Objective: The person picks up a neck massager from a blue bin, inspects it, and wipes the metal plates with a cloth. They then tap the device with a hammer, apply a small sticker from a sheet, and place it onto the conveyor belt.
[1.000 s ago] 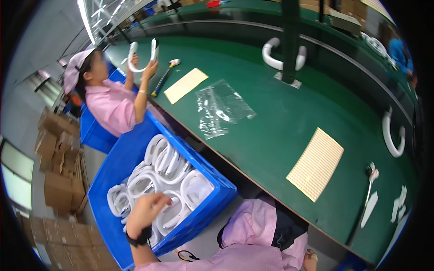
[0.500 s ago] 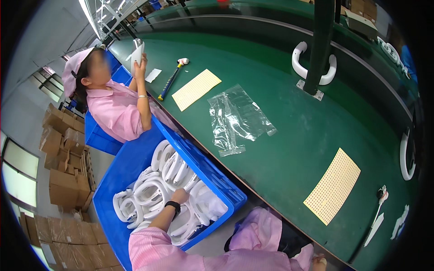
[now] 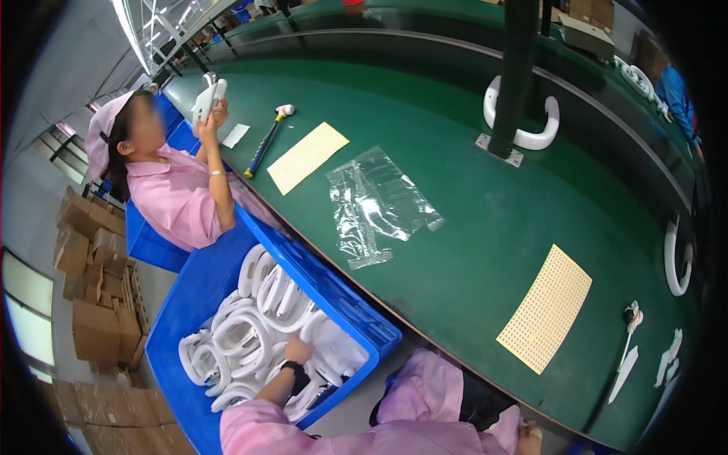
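My left hand [image 3: 298, 350], with a black band at the wrist, reaches down into a large blue bin [image 3: 394, 339] on my left. It is among many white curved handle-like parts [image 3: 241, 341] heaped there and touches them. Its fingertips are hidden, so a grip on one part does not show. Beside it in the bin lies a translucent white plastic bag [image 3: 337, 345]. Low in the picture, next to my pink sleeve, my right hand [image 3: 531, 440] is mostly cut off by the lower edge. What its fingers do cannot be made out.
On the green table [image 3: 455, 303] lie a clear plastic bag [image 3: 383, 205], two yellowish sticker sheets [image 3: 546, 309] and two hammers [image 3: 269, 140]. White handles [image 3: 537, 138] stand near a dark post [image 3: 516, 83]. A co-worker [image 3: 171, 182] holds a white part [image 3: 208, 100]. Cardboard boxes [image 3: 106, 334] are stacked at left.
My left hand has drawn slightly back toward me within the bin, away from the part it was on. The co-worker has lowered the white part a little. The view has shifted slightly.
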Motion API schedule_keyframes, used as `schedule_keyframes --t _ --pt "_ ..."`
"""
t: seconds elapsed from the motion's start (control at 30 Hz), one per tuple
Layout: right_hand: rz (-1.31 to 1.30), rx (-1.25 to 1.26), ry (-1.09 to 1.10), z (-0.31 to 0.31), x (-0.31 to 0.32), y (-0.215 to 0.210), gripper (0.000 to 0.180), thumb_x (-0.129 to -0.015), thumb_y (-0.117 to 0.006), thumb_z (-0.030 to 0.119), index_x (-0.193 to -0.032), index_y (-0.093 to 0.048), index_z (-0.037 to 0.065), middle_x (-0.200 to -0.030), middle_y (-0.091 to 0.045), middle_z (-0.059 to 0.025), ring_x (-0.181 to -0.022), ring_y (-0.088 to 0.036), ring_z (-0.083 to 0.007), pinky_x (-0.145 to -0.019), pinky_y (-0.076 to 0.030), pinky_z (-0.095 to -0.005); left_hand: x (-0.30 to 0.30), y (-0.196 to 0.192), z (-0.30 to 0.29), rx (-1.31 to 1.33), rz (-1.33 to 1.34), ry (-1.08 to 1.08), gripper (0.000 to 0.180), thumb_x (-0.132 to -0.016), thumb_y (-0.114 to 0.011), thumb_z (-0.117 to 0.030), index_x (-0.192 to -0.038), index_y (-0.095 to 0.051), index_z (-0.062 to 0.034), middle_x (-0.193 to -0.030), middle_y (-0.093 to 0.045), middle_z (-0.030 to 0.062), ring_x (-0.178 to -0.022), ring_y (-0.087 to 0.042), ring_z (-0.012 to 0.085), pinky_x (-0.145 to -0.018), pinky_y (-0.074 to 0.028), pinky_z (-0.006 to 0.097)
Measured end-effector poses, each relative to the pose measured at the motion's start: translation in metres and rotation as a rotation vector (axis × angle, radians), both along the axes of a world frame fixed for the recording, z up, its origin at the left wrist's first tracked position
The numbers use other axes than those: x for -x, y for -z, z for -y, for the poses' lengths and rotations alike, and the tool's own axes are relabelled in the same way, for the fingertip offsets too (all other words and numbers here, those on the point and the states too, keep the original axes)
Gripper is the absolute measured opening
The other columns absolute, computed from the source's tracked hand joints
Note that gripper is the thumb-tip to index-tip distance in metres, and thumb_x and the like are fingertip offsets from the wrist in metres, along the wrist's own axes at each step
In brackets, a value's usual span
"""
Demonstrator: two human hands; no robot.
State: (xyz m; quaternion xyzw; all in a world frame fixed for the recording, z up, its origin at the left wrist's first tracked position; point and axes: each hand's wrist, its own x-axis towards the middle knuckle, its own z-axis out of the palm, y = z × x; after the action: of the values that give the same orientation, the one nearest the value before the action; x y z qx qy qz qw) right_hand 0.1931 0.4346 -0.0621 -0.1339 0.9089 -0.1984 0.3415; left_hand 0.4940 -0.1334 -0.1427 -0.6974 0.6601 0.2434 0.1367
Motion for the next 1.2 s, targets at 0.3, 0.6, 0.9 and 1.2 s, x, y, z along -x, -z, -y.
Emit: schedule_keyframes --t 0.3,0.6,0.9,1.2 --pt "0.067 -0.044 -0.019 0.046 0.017 -0.065 0.039 -0.091 -0.043 0.033 -0.106 -0.059 0.001 -0.088 -0.062 -0.0234 -0.087 -0.059 -0.0399 -0.077 -0.046 -0.0428 0.0 -0.117 -0.026 0.211 -0.769 -0.255 0.029 -0.071 -0.055 -0.004 -0.099 -0.049 0.0044 -0.075 -0.055 0.0116 -0.057 -0.055 0.0183 -0.052 -0.046 0.031" --pt "0.252 0.277 -0.227 0.039 0.03 -0.119 0.035 -0.089 -0.051 0.026 -0.115 -0.055 0.002 -0.108 -0.061 -0.0154 -0.099 -0.059 -0.0254 -0.084 -0.046 -0.0315 -0.001 -0.287 -0.082 0.861 -1.086 -0.282 0.03 -0.064 -0.051 -0.004 -0.093 -0.051 0.0007 -0.069 -0.049 0.0044 -0.051 -0.045 0.0103 -0.045 -0.039 0.023" --pt "0.351 0.935 -0.184 0.069 0.107 -0.223 0.064 -0.073 -0.065 -0.004 -0.131 -0.04 0.002 -0.122 -0.051 -0.0204 -0.098 -0.059 -0.0295 -0.076 -0.051 -0.0365 0.26 -0.31 -0.189 -0.269 -1.77 -0.246 0.02 -0.075 -0.054 -0.009 -0.093 -0.048 -0.0015 -0.062 -0.042 0.001 -0.05 -0.042 0.0113 -0.049 -0.038 0.025" --pt "-0.426 1.565 0.464 0.109 0.149 -0.235 0.061 -0.069 -0.08 0.021 -0.116 -0.046 0.0 -0.119 -0.051 -0.0217 -0.088 -0.063 -0.025 -0.067 -0.056 -0.0309 0.361 -0.266 -0.24 -1.368 -1.365 0.324 0.021 -0.084 -0.054 -0.016 -0.097 -0.047 -0.0001 -0.079 -0.057 0.0125 -0.076 -0.062 0.0261 -0.075 -0.051 0.04"
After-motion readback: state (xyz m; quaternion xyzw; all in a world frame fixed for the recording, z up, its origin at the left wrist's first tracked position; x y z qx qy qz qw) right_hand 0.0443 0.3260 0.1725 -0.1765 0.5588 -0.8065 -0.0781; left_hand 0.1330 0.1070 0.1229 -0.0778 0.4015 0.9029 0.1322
